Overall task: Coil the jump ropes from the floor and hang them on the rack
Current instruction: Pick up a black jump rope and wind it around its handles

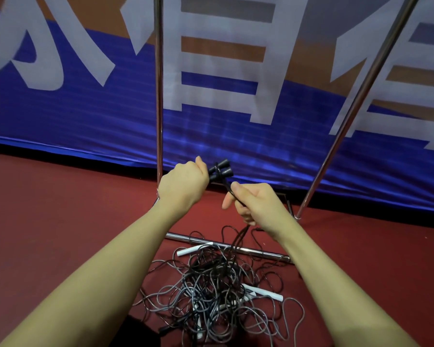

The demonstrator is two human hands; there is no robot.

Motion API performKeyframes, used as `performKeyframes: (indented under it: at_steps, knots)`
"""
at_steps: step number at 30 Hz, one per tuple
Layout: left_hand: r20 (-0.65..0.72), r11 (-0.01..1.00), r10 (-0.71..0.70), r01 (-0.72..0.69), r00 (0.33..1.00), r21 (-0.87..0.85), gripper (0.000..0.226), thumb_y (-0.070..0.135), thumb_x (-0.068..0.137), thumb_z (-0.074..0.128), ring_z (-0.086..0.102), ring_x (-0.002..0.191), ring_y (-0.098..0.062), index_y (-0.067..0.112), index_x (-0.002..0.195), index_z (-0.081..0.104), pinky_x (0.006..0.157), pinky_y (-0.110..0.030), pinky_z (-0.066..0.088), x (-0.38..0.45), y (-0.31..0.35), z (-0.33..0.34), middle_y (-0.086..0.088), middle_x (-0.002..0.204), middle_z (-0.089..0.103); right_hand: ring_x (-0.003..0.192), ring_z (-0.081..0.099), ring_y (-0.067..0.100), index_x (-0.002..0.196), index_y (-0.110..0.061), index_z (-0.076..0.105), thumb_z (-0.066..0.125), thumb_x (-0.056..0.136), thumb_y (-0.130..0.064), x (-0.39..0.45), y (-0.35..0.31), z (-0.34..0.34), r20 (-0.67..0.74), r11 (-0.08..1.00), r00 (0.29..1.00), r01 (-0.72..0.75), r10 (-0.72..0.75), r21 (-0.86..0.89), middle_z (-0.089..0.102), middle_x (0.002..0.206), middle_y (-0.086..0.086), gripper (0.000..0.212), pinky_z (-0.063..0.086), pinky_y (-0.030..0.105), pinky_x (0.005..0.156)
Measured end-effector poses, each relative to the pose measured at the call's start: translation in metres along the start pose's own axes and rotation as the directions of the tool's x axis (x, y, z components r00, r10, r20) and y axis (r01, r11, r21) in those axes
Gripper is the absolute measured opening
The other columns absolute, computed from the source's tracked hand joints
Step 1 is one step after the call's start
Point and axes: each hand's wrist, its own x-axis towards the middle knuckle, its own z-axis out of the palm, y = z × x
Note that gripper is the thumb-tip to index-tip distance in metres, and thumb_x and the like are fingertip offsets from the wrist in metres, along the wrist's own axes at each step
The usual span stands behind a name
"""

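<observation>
Hands meet at the middle of my view, both bare arms reaching forward over a dark red floor [60, 221]. My left hand [183, 184] is clenched around a pair of black jump rope handles [222, 169], whose flared ends stick out to the right of the fist, side by side. My right hand [253, 201], just beside it and slightly nearer, grasps the thin black cord [229, 190] that leaves those handles; the fingers [227, 202] curl round it and the cord drops below the hand toward the floor.

Below and nearer lies a tangled pile of jump ropes [211, 289], thin glossy cords in black and grey looped loosely over each other. White tube-shaped handles [263, 291] poke out of the heap, one at the right, another at the far left edge.

Just beyond the pile stands the rack [159, 96], made of shiny round metal tubing: one upright behind my left hand, another leaning upright on the right, and a low bar lying across the floor between them, partly covered by cords. Behind the rack hangs a blue and orange banner [85, 116] with large pale lettering, its fabric faintly ribbed.
</observation>
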Motion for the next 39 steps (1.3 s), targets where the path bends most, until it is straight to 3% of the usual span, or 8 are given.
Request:
performKeyframes:
  at_steps: [4, 9, 15, 20, 24, 32, 35, 39]
  knots:
    - [0.056, 0.996, 0.022, -0.026, 0.998, 0.081, 0.054, 0.032, 0.104, 0.019, 0.060, 0.098, -0.039, 0.001, 0.103, 0.063, 0.077, -0.038, 0.037, 0.004, -0.013, -0.002, -0.023, 0.108, 0.063, 0.040, 0.028, 0.002, 0.064, -0.009, 0.061, 0.052, 0.090, -0.024, 0.000, -0.010, -0.003, -0.003, 0.982, 0.983, 0.183, -0.184, -0.045, 0.036, 0.040, -0.010, 0.031, 0.024, 0.015, 0.044]
    - [0.154, 0.967, 0.197, -0.218, 0.968, 0.129, 0.055, 0.035, 0.103, 0.020, 0.060, 0.096, -0.040, 0.003, 0.096, 0.064, 0.076, -0.038, 0.039, -0.005, -0.008, -0.001, -0.021, 0.105, 0.064, 0.041, 0.033, 0.002, 0.055, -0.015, 0.053, 0.051, 0.086, -0.028, 0.010, -0.004, -0.013, -0.218, 0.968, 0.944, 0.230, -0.246, -0.094, 0.042, 0.040, -0.013, 0.033, 0.027, 0.011, 0.049]
    - [0.238, 0.884, 0.415, -0.451, 0.878, 0.122, 0.052, 0.036, 0.103, 0.020, 0.058, 0.078, -0.036, 0.011, 0.063, 0.043, 0.063, -0.032, 0.031, -0.013, 0.006, -0.009, -0.006, 0.066, 0.045, 0.040, 0.024, 0.004, 0.050, -0.020, 0.052, 0.056, 0.084, -0.039, 0.021, 0.011, -0.037, -0.371, 0.986, 0.914, 0.148, -0.164, -0.072, 0.031, 0.041, -0.012, 0.039, 0.023, 0.014, 0.044]
    - [0.215, 0.819, 0.537, -0.565, 0.816, 0.097, 0.051, 0.036, 0.103, 0.020, 0.041, 0.068, -0.030, 0.018, 0.058, 0.032, 0.063, -0.032, 0.027, -0.018, 0.015, -0.019, 0.000, 0.058, 0.036, 0.038, 0.022, 0.006, 0.051, -0.019, 0.051, 0.058, 0.094, -0.021, 0.022, 0.017, -0.043, -0.375, 0.993, 0.922, 0.116, -0.099, 0.023, 0.028, 0.045, -0.005, 0.043, 0.021, 0.016, 0.039]
    - [0.110, 0.800, 0.597, -0.600, 0.795, -0.006, 0.047, 0.039, 0.097, 0.010, 0.050, 0.067, -0.038, 0.019, 0.059, 0.028, 0.060, -0.034, 0.026, -0.017, 0.014, -0.022, 0.002, 0.050, 0.031, 0.039, 0.023, 0.006, 0.046, -0.020, 0.053, 0.057, 0.092, -0.020, 0.024, 0.022, -0.040, -0.377, 0.988, 0.925, 0.101, -0.050, 0.116, 0.028, 0.055, 0.002, 0.047, 0.020, 0.017, 0.039]
    - [-0.035, 0.851, 0.283, -0.268, 0.959, -0.452, 0.055, 0.034, 0.103, 0.021, 0.037, 0.064, -0.032, 0.013, 0.052, 0.028, 0.066, -0.041, 0.035, -0.014, 0.027, -0.023, -0.001, 0.050, 0.034, 0.041, 0.023, 0.008, 0.059, -0.012, 0.051, 0.052, 0.080, -0.050, 0.021, 0.025, -0.027, -0.368, 0.983, 0.930, 0.050, 0.018, 0.174, 0.031, 0.049, -0.002, 0.043, 0.020, 0.021, 0.044]
    - [-0.005, 0.867, 0.122, -0.109, 0.993, -0.486, 0.053, 0.033, 0.103, 0.021, 0.038, 0.061, -0.029, 0.015, 0.054, 0.028, 0.064, -0.038, 0.033, -0.008, 0.031, -0.021, -0.003, 0.056, 0.039, 0.039, 0.021, 0.006, 0.063, -0.008, 0.052, 0.040, 0.098, -0.036, 0.019, 0.021, -0.019, -0.282, 0.977, 0.958, 0.012, 0.049, 0.213, 0.026, 0.043, -0.009, 0.047, 0.020, 0.022, 0.043]
    - [0.052, 0.903, -0.015, 0.035, 0.999, -0.428, 0.045, 0.032, 0.103, 0.016, 0.042, 0.060, -0.021, 0.016, 0.063, 0.032, 0.063, -0.035, 0.028, -0.001, 0.031, -0.011, -0.009, 0.071, 0.048, 0.039, 0.022, 0.006, 0.072, -0.004, 0.058, 0.032, 0.103, -0.031, 0.014, 0.016, -0.006, -0.161, 0.980, 0.986, -0.001, 0.034, 0.201, 0.026, 0.045, -0.008, 0.049, 0.021, 0.021, 0.043]
